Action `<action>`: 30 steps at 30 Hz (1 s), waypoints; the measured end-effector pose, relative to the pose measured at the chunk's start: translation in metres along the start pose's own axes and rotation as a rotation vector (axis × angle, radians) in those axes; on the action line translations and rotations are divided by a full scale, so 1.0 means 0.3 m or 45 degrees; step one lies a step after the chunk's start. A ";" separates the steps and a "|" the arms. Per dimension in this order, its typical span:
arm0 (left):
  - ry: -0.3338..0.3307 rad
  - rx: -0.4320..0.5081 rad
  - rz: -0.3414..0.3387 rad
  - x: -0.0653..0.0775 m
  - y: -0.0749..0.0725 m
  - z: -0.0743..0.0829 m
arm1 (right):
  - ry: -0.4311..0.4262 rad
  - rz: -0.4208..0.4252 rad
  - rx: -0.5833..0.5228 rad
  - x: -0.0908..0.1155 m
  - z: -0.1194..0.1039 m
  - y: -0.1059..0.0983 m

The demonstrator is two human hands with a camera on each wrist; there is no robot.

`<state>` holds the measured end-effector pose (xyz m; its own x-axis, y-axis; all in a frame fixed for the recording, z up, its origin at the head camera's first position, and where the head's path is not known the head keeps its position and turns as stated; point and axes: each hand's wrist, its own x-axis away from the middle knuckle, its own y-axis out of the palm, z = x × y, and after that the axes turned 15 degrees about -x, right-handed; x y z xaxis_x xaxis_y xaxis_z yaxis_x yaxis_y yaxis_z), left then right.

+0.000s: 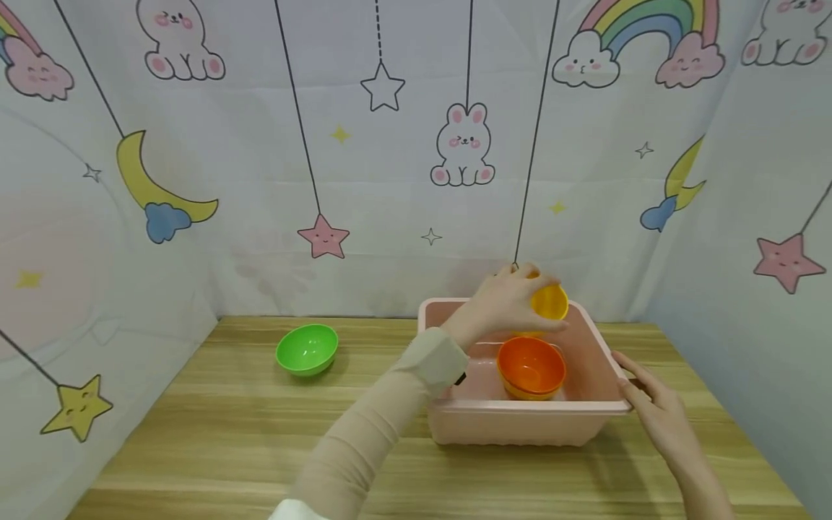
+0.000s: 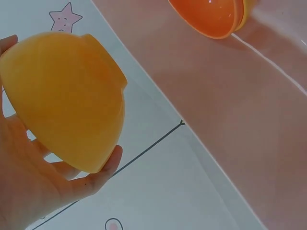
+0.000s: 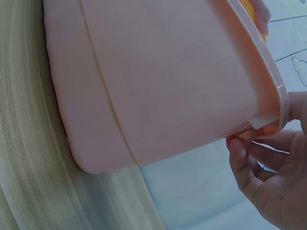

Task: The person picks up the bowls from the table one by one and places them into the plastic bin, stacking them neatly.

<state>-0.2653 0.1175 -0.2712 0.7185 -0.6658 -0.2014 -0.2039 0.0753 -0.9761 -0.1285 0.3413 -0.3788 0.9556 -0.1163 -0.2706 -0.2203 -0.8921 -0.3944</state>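
In the head view my left hand (image 1: 503,303) grips a yellow bowl (image 1: 549,302) by its rim, above the back part of a pink basin (image 1: 526,406). The left wrist view has this yellow bowl (image 2: 67,100) tipped on its side, thumb and fingers spread around its edge. Inside the basin an orange bowl (image 1: 531,361) sits nested in another yellow one. My right hand (image 1: 656,397) holds the basin's right rim; in the right wrist view the fingers (image 3: 240,160) curl under the rim at a corner of the basin (image 3: 163,81).
A green bowl (image 1: 308,350) stands on the wooden table (image 1: 247,433), left of the basin. White cloth (image 1: 383,180) printed with rabbits, stars and moons closes off the back and both sides.
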 end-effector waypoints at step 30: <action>0.089 -0.094 -0.193 -0.068 0.153 0.066 | -0.063 0.016 -0.022 0.002 -0.001 0.009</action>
<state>-0.2760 0.1492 -0.3134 0.6975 -0.7153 -0.0439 -0.1468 -0.0826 -0.9857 -0.1284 0.3386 -0.3799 0.9419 -0.1061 -0.3187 -0.2282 -0.8982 -0.3756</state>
